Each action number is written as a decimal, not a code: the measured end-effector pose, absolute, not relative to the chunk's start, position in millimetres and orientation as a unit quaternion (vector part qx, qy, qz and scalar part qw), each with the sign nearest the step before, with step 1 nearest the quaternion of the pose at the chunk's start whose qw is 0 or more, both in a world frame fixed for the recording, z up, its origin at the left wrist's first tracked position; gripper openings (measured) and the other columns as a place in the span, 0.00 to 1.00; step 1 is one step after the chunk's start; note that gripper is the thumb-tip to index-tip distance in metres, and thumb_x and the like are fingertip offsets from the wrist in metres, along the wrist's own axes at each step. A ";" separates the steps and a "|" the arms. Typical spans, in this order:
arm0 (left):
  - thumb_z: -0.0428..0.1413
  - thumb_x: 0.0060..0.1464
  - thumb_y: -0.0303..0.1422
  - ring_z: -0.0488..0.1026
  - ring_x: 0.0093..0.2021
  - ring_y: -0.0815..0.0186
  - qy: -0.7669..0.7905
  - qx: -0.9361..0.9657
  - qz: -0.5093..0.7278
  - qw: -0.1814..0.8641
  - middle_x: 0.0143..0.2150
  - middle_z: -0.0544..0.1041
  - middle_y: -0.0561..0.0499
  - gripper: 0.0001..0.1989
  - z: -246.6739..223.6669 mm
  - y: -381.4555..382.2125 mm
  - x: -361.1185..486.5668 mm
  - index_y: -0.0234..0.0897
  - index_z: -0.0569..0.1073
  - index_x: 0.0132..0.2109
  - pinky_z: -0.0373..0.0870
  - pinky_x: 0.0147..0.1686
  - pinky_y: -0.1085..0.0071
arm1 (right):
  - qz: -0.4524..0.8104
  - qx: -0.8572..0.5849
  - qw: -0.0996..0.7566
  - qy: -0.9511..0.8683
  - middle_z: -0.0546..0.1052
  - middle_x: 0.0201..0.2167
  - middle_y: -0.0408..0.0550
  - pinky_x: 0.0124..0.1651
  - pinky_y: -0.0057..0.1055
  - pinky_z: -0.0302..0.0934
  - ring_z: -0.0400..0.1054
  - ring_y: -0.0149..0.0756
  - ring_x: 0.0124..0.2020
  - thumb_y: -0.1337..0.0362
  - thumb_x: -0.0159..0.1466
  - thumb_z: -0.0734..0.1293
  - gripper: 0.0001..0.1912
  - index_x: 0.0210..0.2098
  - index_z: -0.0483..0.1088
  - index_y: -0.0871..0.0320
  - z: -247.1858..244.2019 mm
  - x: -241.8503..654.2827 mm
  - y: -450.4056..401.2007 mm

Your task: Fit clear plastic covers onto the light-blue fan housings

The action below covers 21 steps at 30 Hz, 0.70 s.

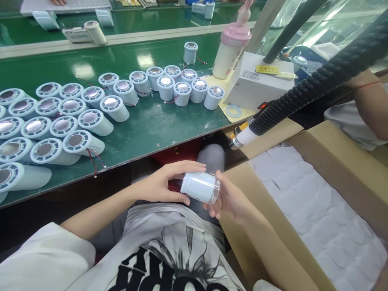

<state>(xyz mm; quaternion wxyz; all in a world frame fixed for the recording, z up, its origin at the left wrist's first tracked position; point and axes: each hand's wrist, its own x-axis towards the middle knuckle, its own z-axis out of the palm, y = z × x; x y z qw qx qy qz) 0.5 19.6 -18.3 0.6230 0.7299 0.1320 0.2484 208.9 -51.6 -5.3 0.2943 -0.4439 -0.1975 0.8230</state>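
Observation:
Above my lap, a light blue cylinder (198, 186) with a clear cover over its right end lies tilted on its side between my hands. My left hand (165, 182) curves around its left end, fingers along the top and thumb below. My right hand (232, 198) holds the clear end from the right, its fingertips partly hidden underneath. To the left on the bench, several similar light blue cylinders (91, 121) stand in rows with round silvery discs on top. Thin red and black wires (95, 159) hang from some of them.
A green workbench (151, 129) runs across in front. At its right stand a white box (251, 83) with a black flexible hose (303, 81) nearby and a pink-lidded bottle (230, 48). An open carton (242, 190) with white padding sits at my right. Another person's arm (370, 101) shows at far right.

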 end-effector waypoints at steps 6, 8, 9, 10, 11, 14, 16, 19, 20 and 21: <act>0.66 0.46 0.25 0.63 0.64 0.56 0.138 0.740 0.250 0.609 0.63 0.64 0.42 0.37 -12.2 17.5 1.2 0.47 0.65 0.62 0.69 0.57 0.63 | 0.866 -0.405 0.256 -0.140 0.73 0.15 0.47 0.11 0.14 0.54 0.64 0.23 0.11 0.41 0.68 0.44 0.39 0.22 0.69 0.62 -3.3 210.6 -53.2; 0.66 0.46 0.26 0.65 0.62 0.56 0.150 0.739 0.245 0.609 0.62 0.65 0.41 0.35 -8.7 15.3 0.9 0.46 0.66 0.61 0.72 0.54 0.65 | 0.878 -0.385 0.245 -0.146 0.71 0.14 0.45 0.10 0.14 0.52 0.62 0.21 0.10 0.39 0.68 0.43 0.41 0.21 0.69 0.62 -5.2 211.3 -53.9; 0.65 0.47 0.26 0.65 0.61 0.55 0.157 0.738 0.242 0.610 0.61 0.66 0.41 0.34 -6.8 14.1 0.8 0.45 0.66 0.61 0.72 0.52 0.65 | 0.881 -0.376 0.239 -0.158 0.70 0.14 0.44 0.10 0.13 0.50 0.60 0.20 0.09 0.39 0.67 0.42 0.42 0.20 0.69 0.62 -6.7 211.7 -54.5; 0.65 0.47 0.27 0.66 0.60 0.55 0.167 0.736 0.239 0.611 0.60 0.66 0.41 0.34 -4.9 12.8 0.7 0.44 0.66 0.61 0.73 0.52 0.65 | 0.881 -0.370 0.237 -0.177 0.69 0.13 0.43 0.10 0.13 0.49 0.59 0.20 0.09 0.37 0.66 0.43 0.42 0.20 0.68 0.62 -8.6 212.2 -55.4; 0.65 0.48 0.28 0.66 0.60 0.55 0.180 0.731 0.234 0.615 0.60 0.66 0.41 0.33 -3.0 11.7 0.7 0.44 0.65 0.61 0.73 0.52 0.65 | 0.875 -0.367 0.242 -0.203 0.69 0.14 0.43 0.10 0.14 0.50 0.58 0.20 0.09 0.36 0.65 0.44 0.42 0.21 0.69 0.62 -10.7 212.8 -56.7; 0.63 0.50 0.30 0.70 0.55 0.57 0.229 0.699 0.212 0.644 0.58 0.68 0.42 0.32 2.1 9.0 1.3 0.43 0.64 0.61 0.74 0.49 0.66 | 0.796 -0.387 0.340 -0.319 0.77 0.26 0.48 0.17 0.19 0.62 0.69 0.27 0.18 0.32 0.60 0.51 0.38 0.37 0.72 0.59 -16.1 215.5 -62.8; 0.63 0.51 0.33 0.72 0.52 0.59 0.255 0.671 0.195 0.669 0.57 0.69 0.43 0.31 4.7 7.9 1.8 0.43 0.64 0.61 0.75 0.47 0.67 | 0.673 -0.414 0.428 -0.437 0.76 0.49 0.53 0.36 0.29 0.72 0.75 0.37 0.40 0.36 0.58 0.62 0.34 0.54 0.65 0.52 -17.7 218.6 -67.7; 0.62 0.52 0.36 0.74 0.47 0.60 0.276 0.644 0.179 0.691 0.56 0.70 0.43 0.31 6.5 7.5 1.7 0.42 0.63 0.62 0.76 0.42 0.68 | 0.442 -0.428 0.461 -0.639 0.58 0.67 0.47 0.62 0.43 0.60 0.58 0.44 0.64 0.58 0.59 0.73 0.35 0.62 0.57 0.41 -17.1 224.0 -73.4; 0.62 0.53 0.36 0.75 0.45 0.61 0.279 0.641 0.173 0.694 0.54 0.71 0.43 0.31 6.7 7.7 1.4 0.42 0.63 0.62 0.76 0.41 0.69 | 0.392 -0.427 0.449 -0.680 0.59 0.67 0.45 0.64 0.44 0.56 0.56 0.44 0.65 0.64 0.60 0.72 0.33 0.61 0.59 0.40 -16.3 225.2 -74.5; 0.62 0.52 0.36 0.75 0.44 0.62 0.276 0.642 0.168 0.696 0.53 0.72 0.43 0.32 6.6 8.1 1.1 0.42 0.63 0.63 0.75 0.39 0.70 | 0.370 -0.425 0.442 -0.698 0.61 0.66 0.45 0.64 0.44 0.57 0.57 0.43 0.65 0.68 0.61 0.71 0.31 0.59 0.61 0.40 -15.3 225.9 -75.3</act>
